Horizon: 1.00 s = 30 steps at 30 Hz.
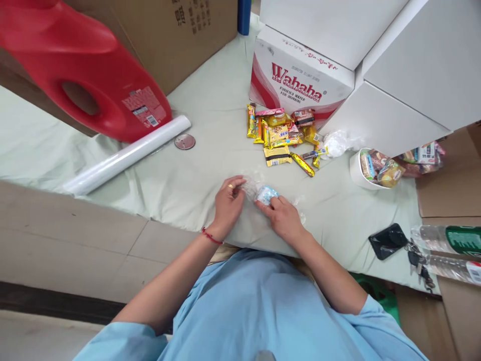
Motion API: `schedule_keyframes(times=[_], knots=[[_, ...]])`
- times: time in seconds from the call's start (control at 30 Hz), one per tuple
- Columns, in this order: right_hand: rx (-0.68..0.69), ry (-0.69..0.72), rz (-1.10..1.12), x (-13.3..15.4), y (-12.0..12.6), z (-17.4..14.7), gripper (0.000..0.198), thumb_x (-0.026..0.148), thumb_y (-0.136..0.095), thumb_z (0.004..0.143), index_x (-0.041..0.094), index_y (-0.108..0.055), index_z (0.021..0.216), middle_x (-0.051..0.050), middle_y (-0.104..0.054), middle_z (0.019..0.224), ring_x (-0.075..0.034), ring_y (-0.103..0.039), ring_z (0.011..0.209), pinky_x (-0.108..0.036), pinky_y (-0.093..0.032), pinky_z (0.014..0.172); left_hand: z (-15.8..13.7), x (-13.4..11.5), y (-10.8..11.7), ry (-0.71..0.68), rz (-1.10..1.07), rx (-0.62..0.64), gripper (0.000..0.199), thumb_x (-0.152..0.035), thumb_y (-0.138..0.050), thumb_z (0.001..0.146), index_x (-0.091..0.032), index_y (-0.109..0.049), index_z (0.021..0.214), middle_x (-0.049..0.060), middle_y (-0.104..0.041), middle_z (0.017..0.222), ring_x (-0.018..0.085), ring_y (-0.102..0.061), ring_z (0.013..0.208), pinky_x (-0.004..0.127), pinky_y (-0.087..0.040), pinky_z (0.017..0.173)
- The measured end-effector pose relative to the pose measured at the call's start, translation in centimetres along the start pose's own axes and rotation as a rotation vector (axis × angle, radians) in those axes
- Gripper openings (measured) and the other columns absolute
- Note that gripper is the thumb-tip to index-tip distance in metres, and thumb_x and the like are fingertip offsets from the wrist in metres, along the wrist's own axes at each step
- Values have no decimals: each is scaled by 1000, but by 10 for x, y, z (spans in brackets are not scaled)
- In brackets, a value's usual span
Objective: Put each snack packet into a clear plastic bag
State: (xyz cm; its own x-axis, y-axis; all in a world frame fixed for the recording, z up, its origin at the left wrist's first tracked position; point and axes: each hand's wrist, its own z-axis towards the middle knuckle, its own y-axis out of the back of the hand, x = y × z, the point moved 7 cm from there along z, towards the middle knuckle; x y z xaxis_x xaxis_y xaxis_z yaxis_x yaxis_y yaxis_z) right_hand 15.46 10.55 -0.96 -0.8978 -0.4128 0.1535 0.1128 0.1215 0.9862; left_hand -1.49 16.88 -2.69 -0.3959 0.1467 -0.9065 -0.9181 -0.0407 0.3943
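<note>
My left hand (229,200), with a ring and a red string bracelet, pinches crumpled clear plastic film (251,186) on the table. To its right my right hand (283,216) has its fingers closed on a small blue-and-white packet (267,193), which lies against the film. More of the clear film shows beyond my right hand. Just past both hands lies a pile of wrapped snacks (278,133), mostly in yellow wrappers, in front of a Wahaha water carton (300,75).
At left stand a red jug (112,90) and a roll of plastic film (128,155), near a round brown disc (185,141). To the right are a white tub (356,173) of snacks, a black phone (388,240), keys (415,258) and plastic bottles (432,239). White boxes (394,115) rise behind.
</note>
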Motion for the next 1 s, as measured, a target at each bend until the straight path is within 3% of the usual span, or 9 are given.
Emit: schedule_keyframes(times=[0.13, 0.23, 0.33, 0.4, 0.5, 0.6, 0.73, 0.9, 1.0], knots=[[21, 29, -48, 6, 4, 2, 55, 11, -51, 103, 34, -60, 153, -10, -64, 99, -28, -56, 96, -37, -45, 79, 9, 1, 11, 90, 64, -169, 27, -38, -52, 102, -20, -63, 119, 13, -62, 127, 22, -67, 111, 40, -60, 96], [30, 41, -63, 8, 5, 2, 54, 12, -51, 104, 32, -59, 154, -12, -65, 101, -28, -57, 97, -38, -45, 80, 13, -21, 2, -15, 218, -219, 54, -52, -63, 98, -19, -51, 139, 18, -57, 140, 31, -56, 135, 51, -50, 114], [56, 23, -85, 8, 6, 2, 51, 15, -46, 107, 31, -60, 153, -13, -65, 105, -29, -57, 100, -38, -45, 80, 16, -33, -19, -24, 320, -111, 97, -56, -82, 82, -20, -33, 158, 25, -42, 162, 43, -39, 153, 64, -39, 122], [89, 0, -92, 8, 7, 1, 50, 16, -45, 107, 33, -60, 152, -13, -65, 108, -28, -56, 102, -37, -44, 81, 20, -30, -26, 63, 365, -28, 109, -46, -87, 76, -18, -27, 163, 28, -35, 167, 47, -35, 156, 65, -38, 121], [142, -15, -76, 9, 9, -2, 54, 16, -45, 107, 35, -54, 157, -11, -64, 112, -28, -56, 103, -36, -43, 84, 29, -22, -17, 194, 394, 33, 96, -26, -82, 74, -9, -38, 158, 29, -45, 160, 42, -46, 149, 55, -44, 119], [159, -18, -41, 8, 9, -4, 56, 15, -45, 107, 35, -52, 159, -11, -63, 113, -28, -56, 104, -36, -43, 87, 33, -21, -12, 256, 277, 185, 48, -21, -70, 78, -11, -69, 125, 17, -71, 128, 31, -69, 118, 43, -56, 104], [114, -25, 39, 7, 4, -3, 49, 12, -46, 105, 29, -63, 148, -12, -64, 115, -29, -55, 107, -39, -45, 92, 17, -53, -25, 118, 87, 346, 19, -21, -59, 85, -18, -75, 95, 5, -75, 92, 21, -72, 88, 35, -59, 87], [10, -54, 203, 7, 5, -22, 35, 15, -50, 102, 14, -71, 130, -19, -65, 125, -32, -54, 118, -48, -50, 103, -21, -80, -56, -113, 180, 475, 34, -30, -55, 95, -14, -72, 120, 16, -73, 125, 28, -71, 117, 44, -56, 106], [-26, 56, 381, 10, 18, -46, 32, 26, -57, 103, 20, -72, 131, -17, -64, 135, -31, -56, 125, -50, -51, 107, -33, -70, -57, -143, 188, 455, 58, -30, -45, 101, -8, -45, 155, 23, -62, 149, 30, -61, 139, 48, -50, 116]])
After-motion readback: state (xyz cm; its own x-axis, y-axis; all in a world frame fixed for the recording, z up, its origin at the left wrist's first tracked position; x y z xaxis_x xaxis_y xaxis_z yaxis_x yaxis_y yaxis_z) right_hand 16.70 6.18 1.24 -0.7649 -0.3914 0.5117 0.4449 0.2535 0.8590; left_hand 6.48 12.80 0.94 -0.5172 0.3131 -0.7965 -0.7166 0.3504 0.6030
